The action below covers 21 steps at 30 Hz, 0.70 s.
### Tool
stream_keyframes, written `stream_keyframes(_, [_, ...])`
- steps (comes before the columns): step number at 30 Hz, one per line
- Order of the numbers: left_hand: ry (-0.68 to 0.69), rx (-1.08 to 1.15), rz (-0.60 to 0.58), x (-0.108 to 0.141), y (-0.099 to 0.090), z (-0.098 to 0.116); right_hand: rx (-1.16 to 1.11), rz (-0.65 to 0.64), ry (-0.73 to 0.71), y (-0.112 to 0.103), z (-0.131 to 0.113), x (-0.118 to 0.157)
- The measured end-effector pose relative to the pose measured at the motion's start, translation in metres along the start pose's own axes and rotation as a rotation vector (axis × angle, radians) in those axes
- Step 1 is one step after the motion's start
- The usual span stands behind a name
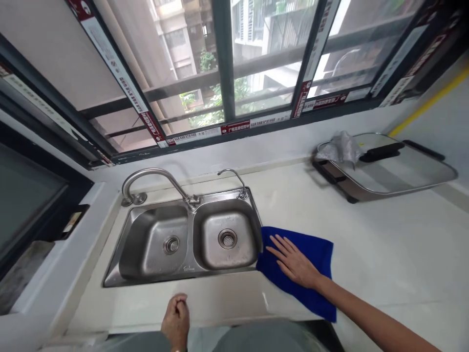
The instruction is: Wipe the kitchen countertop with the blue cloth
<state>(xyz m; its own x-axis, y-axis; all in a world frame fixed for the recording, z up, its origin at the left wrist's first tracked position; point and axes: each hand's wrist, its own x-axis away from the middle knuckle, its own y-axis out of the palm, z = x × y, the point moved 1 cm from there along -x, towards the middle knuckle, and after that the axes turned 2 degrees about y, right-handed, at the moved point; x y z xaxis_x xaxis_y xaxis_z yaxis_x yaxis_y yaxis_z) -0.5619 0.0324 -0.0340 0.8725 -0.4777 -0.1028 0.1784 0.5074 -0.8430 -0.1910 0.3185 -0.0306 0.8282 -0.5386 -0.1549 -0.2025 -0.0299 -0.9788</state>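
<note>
A blue cloth [318, 252] lies spread on the pale countertop, its left edge touching the right rim of the sink. My right hand [293, 261] rests flat on it with the fingers stretched out toward the sink. In front of the counter's near edge, my left hand [177, 318] is curled into a fist, and nothing shows in it. Just beyond that hand is the double-bowl steel sink [190, 239], both bowls showing their drains.
A curved steel faucet [157, 171] and a thin small tap [234, 173] rise behind the sink. At the back right stands an electric pan [366, 190] under a glass lid, with a crumpled plastic bag [340, 149] on top. Windows [227, 63] line the back wall.
</note>
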Motion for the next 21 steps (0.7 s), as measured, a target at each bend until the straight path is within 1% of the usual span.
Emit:
stream_keyframes(2, [0.01, 0.011, 0.011, 0.002, 0.001, -0.002, -0.005, -0.046, -0.012, -0.005, -0.003, 0.027])
stream_keyframes(3, [0.013, 0.017, 0.015, 0.003, 0.001, -0.003, -0.008, -0.069, -0.023, -0.006, 0.0, 0.041])
stream_keyframes(5, [0.029, 0.034, 0.011, 0.005, 0.001, -0.004, -0.007, -0.092, -0.029, -0.005, 0.014, 0.068])
stream_keyframes(7, [0.062, 0.062, -0.008, 0.009, 0.001, -0.004, -0.006, -0.075, 0.0, 0.001, 0.042, 0.09])
stream_keyframes(8, [0.077, 0.075, -0.014, 0.01, 0.0, -0.004, -0.007, -0.044, 0.044, 0.007, 0.06, 0.097])
stream_keyframes(10, [0.092, 0.084, 0.0, 0.012, -0.001, -0.002, -0.01, 0.065, 0.153, 0.021, 0.1, 0.104])
stream_keyframes(11, [0.097, 0.084, 0.013, 0.012, -0.002, -0.002, -0.007, 0.124, 0.202, 0.028, 0.118, 0.104])
stream_keyframes(13, [0.113, 0.088, 0.033, 0.012, -0.004, -0.002, 0.008, 0.208, 0.3, 0.042, 0.148, 0.093])
stream_keyframes(15, [0.138, 0.105, 0.028, 0.011, -0.006, -0.004, 0.038, 0.255, 0.423, 0.049, 0.166, 0.073])
stream_keyframes(18, [0.155, 0.124, 0.047, 0.009, -0.005, -0.008, 0.097, 0.256, 0.663, 0.046, 0.174, 0.026])
stream_keyframes(19, [0.142, 0.128, 0.073, 0.009, -0.004, -0.01, 0.112, 0.231, 0.751, 0.042, 0.174, 0.007])
stream_keyframes(21, [0.093, 0.134, 0.132, 0.009, 0.002, -0.011, 0.124, 0.148, 0.877, 0.035, 0.175, -0.032])
